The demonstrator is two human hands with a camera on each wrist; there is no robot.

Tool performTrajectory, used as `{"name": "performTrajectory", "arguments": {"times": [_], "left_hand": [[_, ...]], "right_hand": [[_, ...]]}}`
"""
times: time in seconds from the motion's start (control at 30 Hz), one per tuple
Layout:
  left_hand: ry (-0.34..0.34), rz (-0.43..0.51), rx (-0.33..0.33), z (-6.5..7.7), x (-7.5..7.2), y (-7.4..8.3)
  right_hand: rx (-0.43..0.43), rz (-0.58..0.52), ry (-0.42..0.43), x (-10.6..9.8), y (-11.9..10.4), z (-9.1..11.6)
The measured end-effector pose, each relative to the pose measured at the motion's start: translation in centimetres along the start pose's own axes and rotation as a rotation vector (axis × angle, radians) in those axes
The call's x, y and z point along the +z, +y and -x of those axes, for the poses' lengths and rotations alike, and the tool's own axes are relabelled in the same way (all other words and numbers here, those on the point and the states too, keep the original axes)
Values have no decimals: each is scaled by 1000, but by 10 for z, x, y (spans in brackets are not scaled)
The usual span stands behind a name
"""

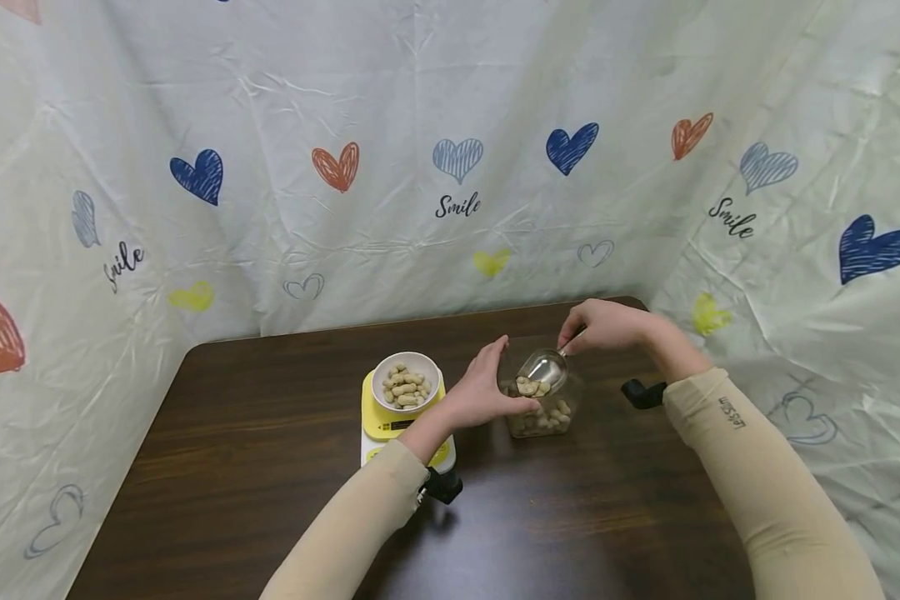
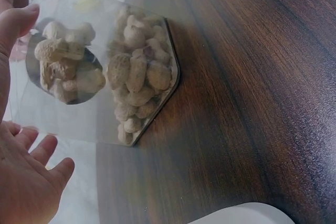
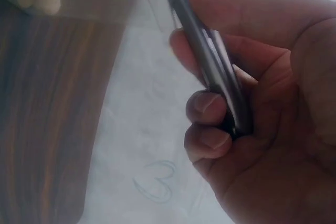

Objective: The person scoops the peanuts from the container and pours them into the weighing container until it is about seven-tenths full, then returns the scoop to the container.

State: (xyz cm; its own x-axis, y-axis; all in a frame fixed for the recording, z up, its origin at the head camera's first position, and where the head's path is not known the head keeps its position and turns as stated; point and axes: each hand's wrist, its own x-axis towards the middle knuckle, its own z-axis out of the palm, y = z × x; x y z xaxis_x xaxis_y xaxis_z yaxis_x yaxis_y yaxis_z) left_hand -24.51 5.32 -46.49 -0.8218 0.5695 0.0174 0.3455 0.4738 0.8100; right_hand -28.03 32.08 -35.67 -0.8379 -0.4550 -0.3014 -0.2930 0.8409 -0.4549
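Observation:
A clear plastic container (image 1: 542, 425) with peanuts in its bottom stands on the table. My left hand (image 1: 483, 392) holds its side, the thumb in front and the fingers spread toward the back. In the left wrist view, peanuts (image 2: 139, 77) show through the wall of the container. My right hand (image 1: 603, 325) grips the handle (image 3: 202, 40) of a metal scoop (image 1: 549, 367). The scoop's bowl is tilted down inside the container and carries several peanuts (image 1: 532, 387). To the left, a white bowl (image 1: 376, 385) of peanuts sits on a yellow and white kitchen scale (image 1: 371, 421).
The dark wooden table (image 1: 255, 442) reaches back to a white curtain (image 1: 390, 275) printed with hearts and words. My left forearm passes over the scale's front corner. A white rounded edge (image 2: 244, 214) shows at the bottom of the left wrist view.

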Motion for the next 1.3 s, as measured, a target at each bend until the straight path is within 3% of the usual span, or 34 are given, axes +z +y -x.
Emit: {"name": "performTrajectory", "arguments": {"times": [0.2,0.47,0.97,1.3], "left_hand": [[9,-5,9,-1,1,-1],[26,-10,11,-3,2,-3],[30,-7,26,-3,2,-3],[24,4,24,-2,2,-2]], "right_hand": [[0,-28,-22,-2,0,-3],[-14,-110,21,-8,12,0],[12,-212,-34,-11,25,-13],[6,-202,-73,-18,24,-17]]}}
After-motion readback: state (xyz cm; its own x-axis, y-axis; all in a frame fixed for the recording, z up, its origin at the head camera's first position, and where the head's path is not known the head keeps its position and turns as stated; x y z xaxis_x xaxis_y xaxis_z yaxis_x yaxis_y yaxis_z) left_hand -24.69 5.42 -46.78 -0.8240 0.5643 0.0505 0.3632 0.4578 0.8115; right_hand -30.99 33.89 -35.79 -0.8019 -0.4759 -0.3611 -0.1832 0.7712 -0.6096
